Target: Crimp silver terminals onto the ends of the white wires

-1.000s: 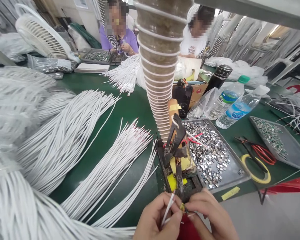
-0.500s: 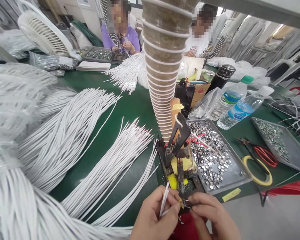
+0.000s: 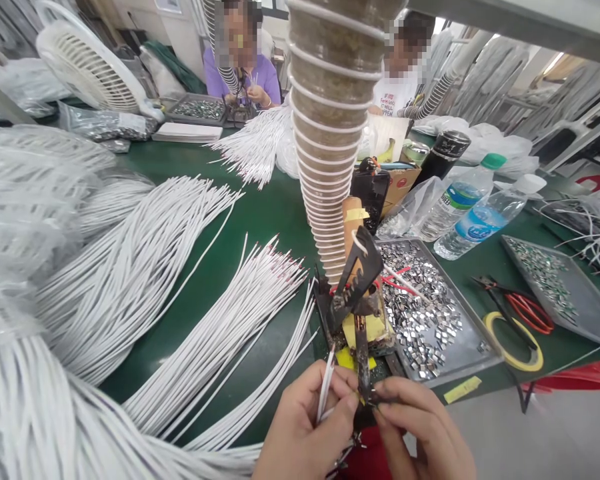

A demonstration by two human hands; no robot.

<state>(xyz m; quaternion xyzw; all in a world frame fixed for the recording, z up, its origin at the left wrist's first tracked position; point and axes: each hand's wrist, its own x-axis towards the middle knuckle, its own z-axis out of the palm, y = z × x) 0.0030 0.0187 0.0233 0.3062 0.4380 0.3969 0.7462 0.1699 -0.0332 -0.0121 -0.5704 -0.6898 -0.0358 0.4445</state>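
We hold a thin white wire [image 3: 326,385] pinched in our left hand [image 3: 305,427] at 6 o'clock, its end pointing up toward the small crimping press [image 3: 357,307] that stands right ahead of us on the green desk [image 3: 250,220]. Our right hand [image 3: 420,433] sits just beside the left, fingertips closed on something tiny at the foot of the press; what it is we cannot tell. A tall ribbed hose [image 3: 330,133] rises at 12 o'clock, directly behind the press, and blocks much of the far side. At 2 o'clock lies a tray of small metal clips [image 3: 425,320], touching the press base, with two water bottles [image 3: 475,213] beyond it. A roll of yellow tape [image 3: 513,340] and red-handled pliers [image 3: 525,308] lie at 3 o'clock, near a second tray [image 3: 555,283]. Bundles of white wires [image 3: 145,267] fan across the desk from 8 to 11 o'clock. Two other people work at the far edge.
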